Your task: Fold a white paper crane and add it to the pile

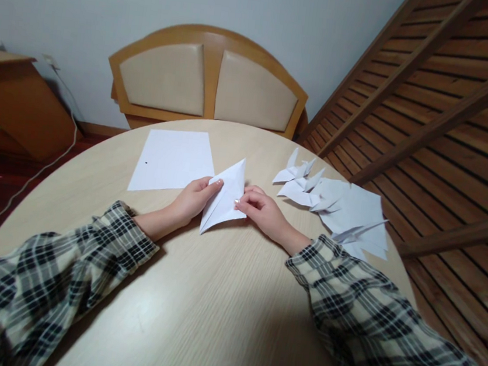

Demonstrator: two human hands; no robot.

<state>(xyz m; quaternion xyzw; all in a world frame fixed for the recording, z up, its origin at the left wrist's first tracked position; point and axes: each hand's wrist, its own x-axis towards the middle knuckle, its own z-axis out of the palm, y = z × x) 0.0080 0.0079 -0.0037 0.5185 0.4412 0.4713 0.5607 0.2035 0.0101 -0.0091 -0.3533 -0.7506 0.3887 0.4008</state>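
Note:
A folded piece of white paper [227,196] is held between both hands, a little above the middle of the table. My left hand [193,202] grips its left edge, thumb on top and the other fingers hidden beneath. On the right side, my right hand [265,210] pinches the paper near its lower right corner between thumb and fingers. A diagonal fold line runs down the paper's left part. Behind my left hand lies a flat white sheet [172,157] with a small dark spot near its left edge.
On the table's right side are several folded paper cranes [299,183] and some loose white sheets [356,204]. The round wooden table [194,306] has a chair-like padded headboard [211,79] behind it. Slatted wood [438,105] leans at the right; a white cable [37,174] runs along the left.

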